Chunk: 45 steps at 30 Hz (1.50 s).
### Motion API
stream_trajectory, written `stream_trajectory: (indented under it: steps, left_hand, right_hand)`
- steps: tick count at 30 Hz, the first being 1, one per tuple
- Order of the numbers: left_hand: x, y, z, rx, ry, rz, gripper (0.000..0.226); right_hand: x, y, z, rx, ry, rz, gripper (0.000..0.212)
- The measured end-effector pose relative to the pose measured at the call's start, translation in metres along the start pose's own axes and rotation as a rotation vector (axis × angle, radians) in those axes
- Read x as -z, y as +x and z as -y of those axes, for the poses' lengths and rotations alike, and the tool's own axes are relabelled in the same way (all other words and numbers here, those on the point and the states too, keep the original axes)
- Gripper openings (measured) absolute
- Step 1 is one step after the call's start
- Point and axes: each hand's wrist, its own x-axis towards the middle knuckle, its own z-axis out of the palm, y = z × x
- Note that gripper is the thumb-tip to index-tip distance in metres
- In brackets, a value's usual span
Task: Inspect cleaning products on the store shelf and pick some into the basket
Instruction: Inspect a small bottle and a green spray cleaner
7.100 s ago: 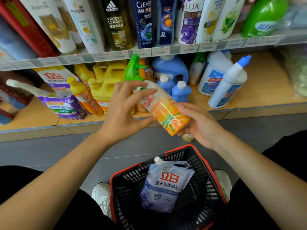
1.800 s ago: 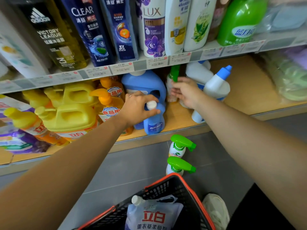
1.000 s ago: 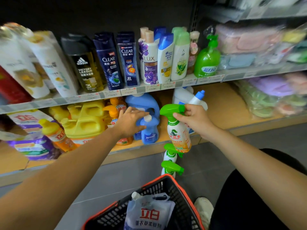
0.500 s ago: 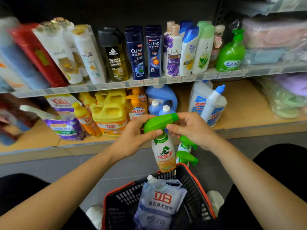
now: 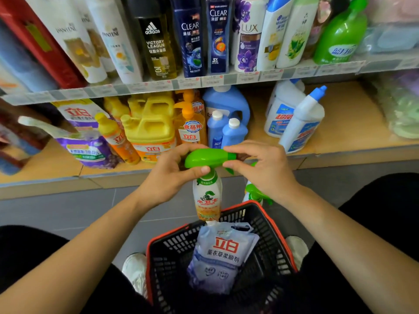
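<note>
The left hand [image 5: 167, 175] is curled round the left end of the green trigger head [image 5: 208, 157], thumb tucked under it by the collar. The right hand [image 5: 265, 168] pinches the nozzle end between thumb and fingertips. Between them they hold the spray bottle [image 5: 207, 198] by its top alone. Its white and orange body hangs upright below the hands, with the base just above the far rim of the basket [image 5: 282, 236].

The bottle looks like stiff moulded plastic, probably full, so moderately heavy for its size. Its glossy label is likely to be slick. Held by the head, the weight pulls on the screw collar, and a squeeze near the trigger could fire a squirt. A firmer hold would be round the narrow neck just under the collar, or round the body itself, with the other hand free to turn it for reading.

A soft refill pouch [image 5: 223, 252] already lies in the basket and should cushion the bottle if it is set down there. Just right of the bottle, low on the floor [image 5: 68, 214], another green-topped sprayer [image 5: 255, 193] shows behind the right wrist. Farther off, the lower shelf [image 5: 344, 123] carries yellow jugs and blue and white bottles.
</note>
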Motion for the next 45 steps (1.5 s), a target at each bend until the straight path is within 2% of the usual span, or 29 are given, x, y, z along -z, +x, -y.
stream_trajectory:
  steps: [5,9,13,16,22,24,32,37,40,42,45]
  left_hand:
    - [0.006,0.003,0.003,-0.047,0.096,0.027,0.038]
    - [0.006,0.004,0.001,-0.115,0.209,-0.005,0.039]
    - [0.005,0.006,0.0,-0.154,0.243,-0.041,0.04]
    - [0.005,0.007,0.0,-0.152,0.222,-0.056,0.041]
    - [0.002,0.011,-0.006,-0.123,0.07,-0.068,0.038]
    - [0.002,0.012,-0.007,-0.112,0.012,-0.064,0.037]
    - [-0.003,0.014,-0.006,-0.081,-0.046,-0.063,0.037]
    - [-0.005,0.017,-0.005,-0.064,-0.088,-0.099,0.038]
    - [-0.004,0.021,-0.005,-0.061,-0.142,-0.162,0.036]
    - [-0.002,0.024,-0.005,-0.048,-0.198,-0.225,0.036]
    - [0.002,0.03,-0.006,-0.024,-0.294,-0.296,0.032]
  right_hand:
    - [0.001,0.003,-0.003,-0.306,0.334,0.091,0.032]
    - [-0.001,0.004,-0.004,-0.424,0.629,0.109,0.023]
    - [-0.005,0.002,-0.004,-0.503,0.825,0.059,0.013]
    - [-0.006,0.002,-0.005,-0.428,0.713,0.012,0.018]
    - [0.001,0.003,-0.008,-0.059,0.105,-0.093,0.031]
    - [0.003,0.005,-0.01,0.031,0.006,-0.127,0.031]
    - [0.006,0.005,-0.013,-0.224,0.256,-0.01,0.021]
    - [0.01,0.009,-0.017,-0.263,0.309,-0.046,0.012]
    - [0.01,0.01,-0.023,-0.406,0.357,-0.025,0.013]
    - [0.009,0.009,-0.029,-0.505,0.357,0.074,0.02]
    - [0.005,0.006,-0.037,-0.592,0.346,0.364,0.043]
